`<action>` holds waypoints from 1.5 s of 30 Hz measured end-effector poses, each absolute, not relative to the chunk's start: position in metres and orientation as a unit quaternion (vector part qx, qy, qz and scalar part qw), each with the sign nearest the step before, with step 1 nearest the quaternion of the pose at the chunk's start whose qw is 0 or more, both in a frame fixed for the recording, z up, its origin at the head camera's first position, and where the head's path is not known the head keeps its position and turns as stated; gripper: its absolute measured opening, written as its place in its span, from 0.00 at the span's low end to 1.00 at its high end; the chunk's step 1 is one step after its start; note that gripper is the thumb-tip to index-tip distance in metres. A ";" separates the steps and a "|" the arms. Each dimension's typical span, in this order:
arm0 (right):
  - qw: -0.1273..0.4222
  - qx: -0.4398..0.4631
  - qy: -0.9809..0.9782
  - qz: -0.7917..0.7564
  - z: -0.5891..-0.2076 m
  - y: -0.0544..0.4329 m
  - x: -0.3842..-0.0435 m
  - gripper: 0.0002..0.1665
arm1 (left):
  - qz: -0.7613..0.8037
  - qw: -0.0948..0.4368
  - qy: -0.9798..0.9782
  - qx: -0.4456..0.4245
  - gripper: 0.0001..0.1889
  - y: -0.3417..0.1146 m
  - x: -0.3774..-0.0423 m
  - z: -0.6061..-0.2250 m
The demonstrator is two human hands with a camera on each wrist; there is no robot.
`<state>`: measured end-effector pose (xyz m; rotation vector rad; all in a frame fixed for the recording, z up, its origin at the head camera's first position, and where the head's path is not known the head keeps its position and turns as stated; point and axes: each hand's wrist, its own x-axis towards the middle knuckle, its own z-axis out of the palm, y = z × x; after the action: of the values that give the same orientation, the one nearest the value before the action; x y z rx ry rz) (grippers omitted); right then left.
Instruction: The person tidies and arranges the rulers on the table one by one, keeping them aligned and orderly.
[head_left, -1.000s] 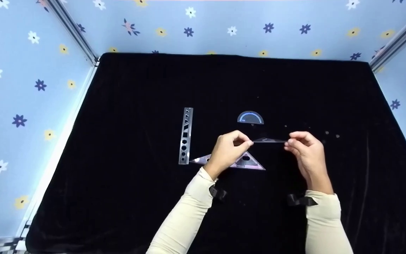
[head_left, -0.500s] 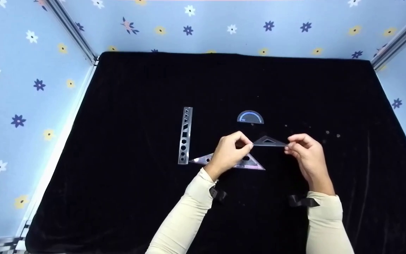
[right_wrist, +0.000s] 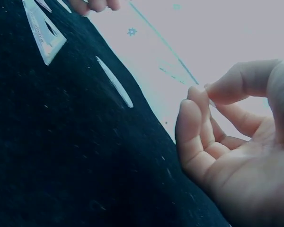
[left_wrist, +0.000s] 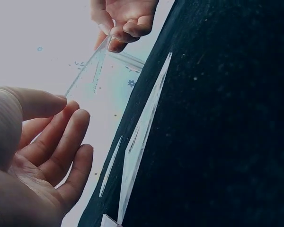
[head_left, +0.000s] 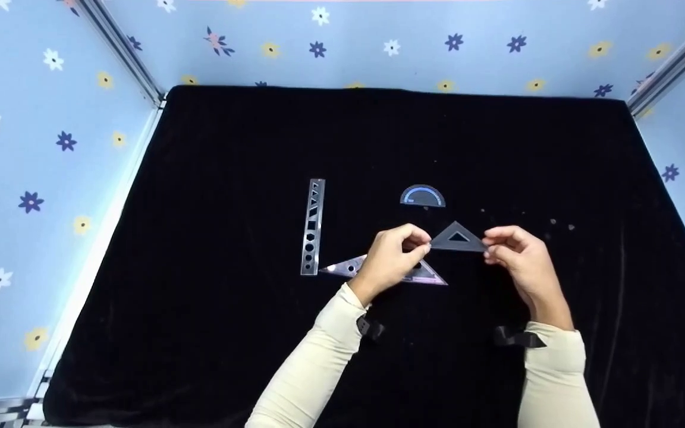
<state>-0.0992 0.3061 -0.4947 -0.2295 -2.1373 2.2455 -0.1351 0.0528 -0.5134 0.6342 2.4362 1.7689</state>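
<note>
Between both hands a clear set square [head_left: 445, 242] with a triangular cutout is held up off the cloth. My left hand [head_left: 391, 257] pinches its left corner between thumb and fingers, and my right hand [head_left: 519, 257] pinches the right corner. Both wrist views show it almost edge-on. Under and behind the left hand lies a larger set square [head_left: 336, 267] with a pink strip, its middle hidden by that hand. A clear protractor [head_left: 423, 199] with a blue scale lies beyond the held piece. Left of them is a clear ruler [head_left: 313, 229] with cut-out shapes.
Black cloth [head_left: 211, 333] covers the table. Flowered blue panels [head_left: 354, 53] stand at the back and both sides, joined by metal posts [head_left: 122, 53]. Small specks [head_left: 562, 224] lie on the cloth to the right.
The held set square has turned from nearly edge-on to showing its broad face to the head camera. Both hands have shifted slightly right, keeping their pinch. The other pieces lie still.
</note>
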 end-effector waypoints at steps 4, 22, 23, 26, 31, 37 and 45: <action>0.005 -0.063 -0.717 0.695 -0.492 0.314 -0.098 0.17 | 0.510 0.012 0.828 0.232 0.08 0.056 -0.132 -0.511; -0.039 -0.033 -0.771 0.635 -0.496 0.330 -0.094 0.19 | 0.376 -0.033 0.885 0.273 0.04 0.061 -0.122 -0.511; -0.044 -0.027 -0.771 0.634 -0.496 0.331 -0.093 0.19 | 0.375 -0.033 0.885 0.275 0.03 0.061 -0.122 -0.512; -0.057 -0.015 -0.778 0.625 -0.495 0.333 -0.092 0.18 | 0.369 -0.028 0.886 0.281 0.03 0.061 -0.122 -0.512; -0.068 -0.016 -0.803 0.592 -0.496 0.333 -0.093 0.16 | 0.353 -0.013 0.890 0.288 0.03 0.061 -0.122 -0.514; -0.079 -0.022 -0.822 0.564 -0.495 0.335 -0.092 0.13 | 0.343 0.003 0.887 0.309 0.05 0.062 -0.123 -0.515; -0.096 -0.023 -0.836 0.539 -0.492 0.338 -0.091 0.11 | 0.332 0.013 0.883 0.331 0.08 0.064 -0.124 -0.515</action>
<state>-0.0911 0.3385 -0.4922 -0.0776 -2.8016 1.8072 -0.1238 0.0636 -0.5152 1.0305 2.7513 1.0347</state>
